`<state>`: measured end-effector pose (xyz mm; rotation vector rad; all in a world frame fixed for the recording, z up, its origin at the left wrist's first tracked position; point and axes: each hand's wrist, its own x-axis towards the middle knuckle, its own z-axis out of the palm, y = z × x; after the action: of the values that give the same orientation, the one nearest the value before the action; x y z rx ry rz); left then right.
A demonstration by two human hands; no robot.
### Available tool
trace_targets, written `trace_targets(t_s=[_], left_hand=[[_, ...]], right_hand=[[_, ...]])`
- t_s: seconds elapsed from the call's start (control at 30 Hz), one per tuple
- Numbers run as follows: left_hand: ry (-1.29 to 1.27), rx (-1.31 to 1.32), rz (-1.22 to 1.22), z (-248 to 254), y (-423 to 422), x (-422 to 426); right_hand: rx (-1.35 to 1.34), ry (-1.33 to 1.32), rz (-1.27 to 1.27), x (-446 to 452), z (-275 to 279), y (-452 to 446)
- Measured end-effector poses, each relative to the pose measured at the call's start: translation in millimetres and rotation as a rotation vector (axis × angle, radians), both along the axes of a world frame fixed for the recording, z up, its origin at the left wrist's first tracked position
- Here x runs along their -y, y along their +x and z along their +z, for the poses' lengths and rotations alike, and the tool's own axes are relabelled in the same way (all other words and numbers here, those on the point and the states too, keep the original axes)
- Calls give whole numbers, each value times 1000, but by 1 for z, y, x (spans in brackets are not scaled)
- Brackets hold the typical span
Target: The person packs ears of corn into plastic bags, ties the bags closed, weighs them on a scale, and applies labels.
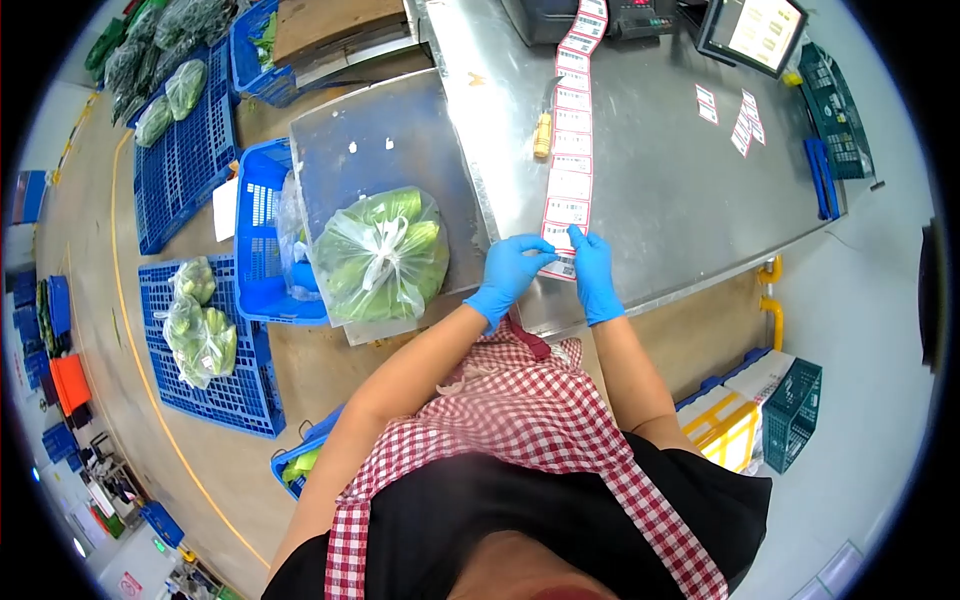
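A long strip of printed labels (570, 145) with red borders runs down the steel table toward me. My left hand (508, 272), in a blue glove, pinches the strip's left edge near its lower end. My right hand (596, 274), also gloved in blue, grips the right edge there, thumb on top. To the left, a knotted clear plastic bag of green vegetables (385, 260) rests on a grey board (400, 120). A curved knife with a yellow handle (543, 135) lies just left of the strip.
A label printer (548, 18) and a tilted screen (755, 32) stand at the back of the steel table (660, 190). Loose labels (743, 130) lie to the right. Blue crates (262, 200) and bagged vegetables (200, 340) on a pallet (255, 385) are at left.
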<state>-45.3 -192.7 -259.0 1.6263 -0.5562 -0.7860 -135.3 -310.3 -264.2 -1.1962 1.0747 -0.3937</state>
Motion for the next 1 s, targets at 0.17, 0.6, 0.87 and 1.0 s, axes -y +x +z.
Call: trace_targets(t_s=[0.17,0.6,0.87,1.0], left_hand=[[-138,533,36,12,-5,-14],[-126,-513,1387,-82,153,-270],[89,-517,1281,-190,127,-311],[-421,-878,1375,-196,115,-315]], right_hand=[[100,204,-62,6,-29,-16],[-566,-591,-154,77,-13,-60],[-19,-710,526,11,13,65],[104,-500,1100,-106,15,148]])
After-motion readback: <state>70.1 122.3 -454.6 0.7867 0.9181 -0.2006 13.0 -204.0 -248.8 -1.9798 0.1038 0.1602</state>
